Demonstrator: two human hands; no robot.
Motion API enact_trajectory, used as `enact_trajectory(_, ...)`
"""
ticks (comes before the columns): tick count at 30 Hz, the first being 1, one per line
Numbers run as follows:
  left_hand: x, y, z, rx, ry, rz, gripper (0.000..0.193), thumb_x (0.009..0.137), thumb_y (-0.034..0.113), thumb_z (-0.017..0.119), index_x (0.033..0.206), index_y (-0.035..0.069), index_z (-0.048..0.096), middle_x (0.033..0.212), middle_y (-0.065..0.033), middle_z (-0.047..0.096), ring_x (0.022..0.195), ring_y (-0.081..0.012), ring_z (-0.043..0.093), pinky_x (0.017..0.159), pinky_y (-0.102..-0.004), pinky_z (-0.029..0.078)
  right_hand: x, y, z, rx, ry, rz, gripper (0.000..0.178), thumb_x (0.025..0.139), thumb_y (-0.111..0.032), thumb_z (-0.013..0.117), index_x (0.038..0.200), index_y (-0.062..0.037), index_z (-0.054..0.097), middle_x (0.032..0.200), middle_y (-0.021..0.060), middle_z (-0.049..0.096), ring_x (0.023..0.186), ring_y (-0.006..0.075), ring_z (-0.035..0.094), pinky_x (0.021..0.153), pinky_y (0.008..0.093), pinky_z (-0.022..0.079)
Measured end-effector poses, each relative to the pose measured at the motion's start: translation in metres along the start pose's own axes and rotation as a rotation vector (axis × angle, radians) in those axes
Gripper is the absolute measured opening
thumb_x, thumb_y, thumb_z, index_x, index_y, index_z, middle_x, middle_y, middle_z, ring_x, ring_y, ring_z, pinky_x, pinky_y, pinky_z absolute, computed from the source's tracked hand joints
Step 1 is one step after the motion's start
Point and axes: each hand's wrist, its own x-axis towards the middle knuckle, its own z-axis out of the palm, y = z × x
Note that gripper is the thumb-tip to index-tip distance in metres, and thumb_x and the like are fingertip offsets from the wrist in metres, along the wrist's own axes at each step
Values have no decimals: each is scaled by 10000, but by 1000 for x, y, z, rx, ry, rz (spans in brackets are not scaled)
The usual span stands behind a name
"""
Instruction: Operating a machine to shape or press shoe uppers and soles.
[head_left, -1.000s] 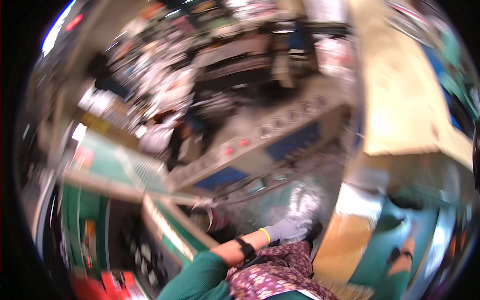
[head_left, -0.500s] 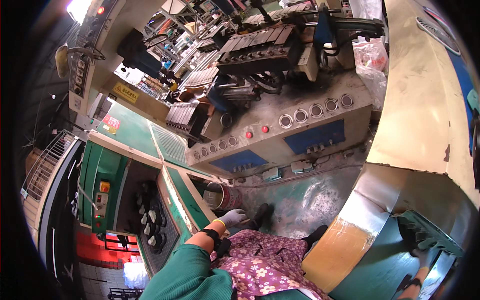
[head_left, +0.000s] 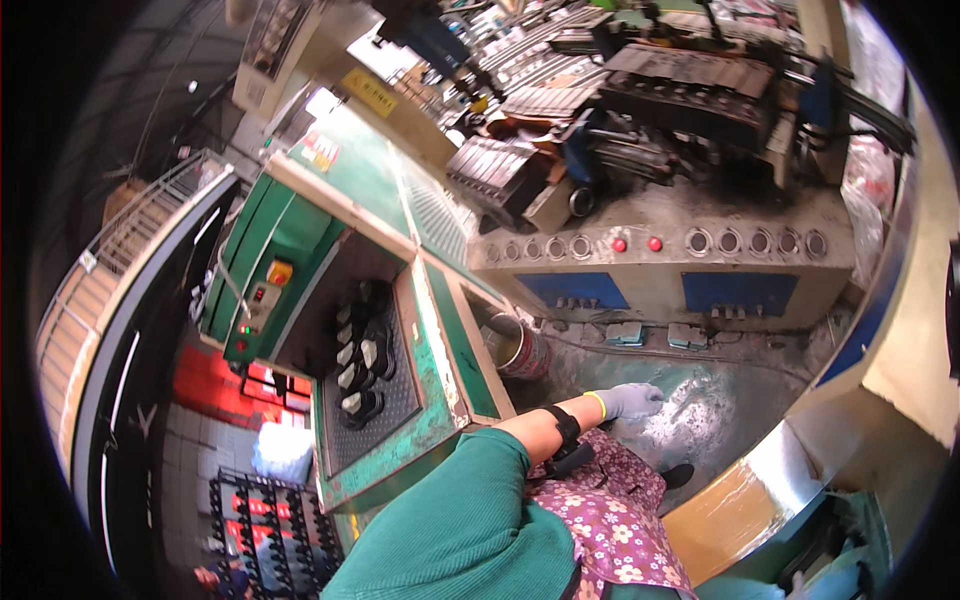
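My left hand (head_left: pixel 632 402), in a pale grey glove with a yellow cuff, hangs above the floor in front of my flowered apron (head_left: pixel 625 540). Its fingers are loosely curled together and nothing shows in them. A dark band with a small device (head_left: pixel 570 455) is strapped round the left forearm. The closest thing to this hand is a worn bucket (head_left: pixel 515 348) by the green machine. My right hand cannot be made out; the lower right corner shows only a blue-green chute or bin with dark things inside.
Left of me, a green-framed machine (head_left: pixel 390 450) holds several dark shoe-shaped pieces (head_left: pixel 360 405) on a textured plate. Ahead stands a pressing machine with gauges and two red buttons (head_left: pixel 637 244). A cream metal housing (head_left: pixel 860 440) curves close on the right. A black rack (head_left: pixel 270 520) stands lower left.
My view has turned left, so the machines sit farther right and the rack has come into sight. My left hand has moved away from the bucket. The right hand has left the view.
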Motion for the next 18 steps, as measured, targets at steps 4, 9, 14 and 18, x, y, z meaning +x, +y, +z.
enact_trajectory(4, -24, -26, -20, -111, 24, 9, 550, 921, 442, 495, 1351, 104, 553, 1365, -183, 558, 1291, -339, 504, 1086, -397, 383, -14, -73, 1, -38, 28, -89, 699, 743, -155, 756, 1364, 18, 488, 1061, 68, 652, 846, 178, 597, 779, 343, 494)
enact_trajectory(9, -61, -106, -42, -229, 136, -132, 569, 907, 460, 511, 1334, 89, 567, 1350, -184, 574, 1268, -341, 525, 1070, -399, 398, -97, -172, 57, 15, -264, -76, 654, 737, -140, 753, 1329, 15, 522, 1044, 54, 648, 839, 158, 583, 769, 323, 486)
enact_trajectory(14, -50, -140, -57, -404, 80, 143, 632, 920, 468, 560, 1403, 63, 504, 1387, -203, 545, 1283, -318, 521, 1078, -391, 398, -207, -227, 80, 73, -587, 99, 609, 732, -126, 750, 1293, 11, 556, 1027, 40, 643, 831, 139, 570, 758, 303, 479)
enact_trajectory(18, -78, -145, -69, -483, -30, 298, 750, 910, 610, 535, 1385, 30, 523, 1452, -180, 488, 1319, -313, 474, 1097, -441, 355, -234, -333, 110, 123, -839, 82, 575, 728, -114, 748, 1265, 8, 584, 1014, 28, 640, 825, 123, 559, 750, 287, 473)
